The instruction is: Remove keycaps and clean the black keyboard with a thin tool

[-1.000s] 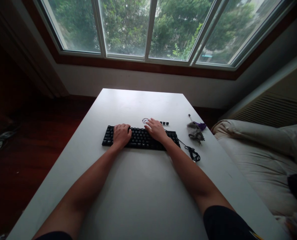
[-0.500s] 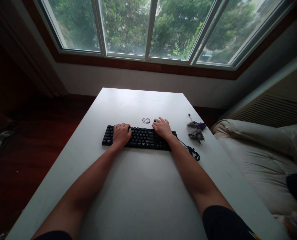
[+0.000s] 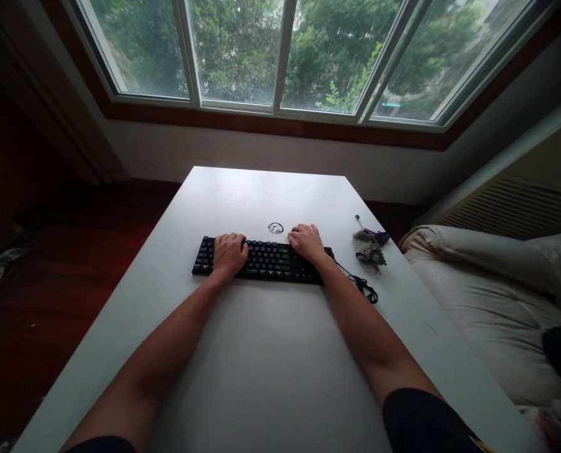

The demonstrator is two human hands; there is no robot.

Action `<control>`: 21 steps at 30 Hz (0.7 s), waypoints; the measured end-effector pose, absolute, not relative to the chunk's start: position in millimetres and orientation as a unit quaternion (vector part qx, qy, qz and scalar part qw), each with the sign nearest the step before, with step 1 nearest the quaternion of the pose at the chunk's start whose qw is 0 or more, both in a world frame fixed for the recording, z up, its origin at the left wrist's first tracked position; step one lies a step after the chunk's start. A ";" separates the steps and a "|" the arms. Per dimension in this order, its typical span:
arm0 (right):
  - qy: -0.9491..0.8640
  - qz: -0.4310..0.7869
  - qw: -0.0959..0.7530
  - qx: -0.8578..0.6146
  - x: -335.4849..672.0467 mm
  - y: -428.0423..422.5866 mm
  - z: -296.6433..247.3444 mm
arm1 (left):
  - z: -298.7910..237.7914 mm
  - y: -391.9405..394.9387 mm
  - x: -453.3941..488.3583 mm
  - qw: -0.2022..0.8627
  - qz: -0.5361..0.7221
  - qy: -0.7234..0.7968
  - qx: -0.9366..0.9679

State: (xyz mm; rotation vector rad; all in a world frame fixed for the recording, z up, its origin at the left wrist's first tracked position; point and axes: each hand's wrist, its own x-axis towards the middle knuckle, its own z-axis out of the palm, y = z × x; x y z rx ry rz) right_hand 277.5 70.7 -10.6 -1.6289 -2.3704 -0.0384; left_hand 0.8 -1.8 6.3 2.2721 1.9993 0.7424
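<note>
A black keyboard (image 3: 271, 261) lies crosswise on the white table (image 3: 261, 352). My left hand (image 3: 230, 253) rests over its left part, fingers bent over the far edge and thumb on the keys. Over the keyboard's right part is my right hand (image 3: 305, 241), its fingers curled together and reaching past the far edge. What lies under those fingers is hidden. From the keyboard's right end a black cable (image 3: 366, 289) runs to a bundled coil. Just behind the keyboard a flat oval piece with a dark rim (image 3: 275, 228) lies on the table.
A grey ragged cloth-like thing (image 3: 369, 250) with a purple part and a thin stick lies at the table's right. A pale padded seat (image 3: 473, 308) stands beside the table. Beyond the far edge is a wall under a window (image 3: 233, 56).
My right hand's fingers have come down and closer together; a small dark patch seen beneath them before is now covered. My left hand and the keyboard have stayed put.
</note>
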 end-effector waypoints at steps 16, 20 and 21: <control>-0.778 0.080 0.281 -0.556 273.3 65.9 -0.2 | 6.3 -0.7 0.5 0.014 0.234 0.645 0.727; -0.795 0.161 0.304 -0.500 268.8 68.1 -0.5 | 6.1 -0.7 0.5 0.022 0.236 0.647 0.725; -0.798 0.176 0.300 -0.492 268.2 68.7 -0.8 | 6.0 -0.8 0.5 0.023 0.237 0.647 0.724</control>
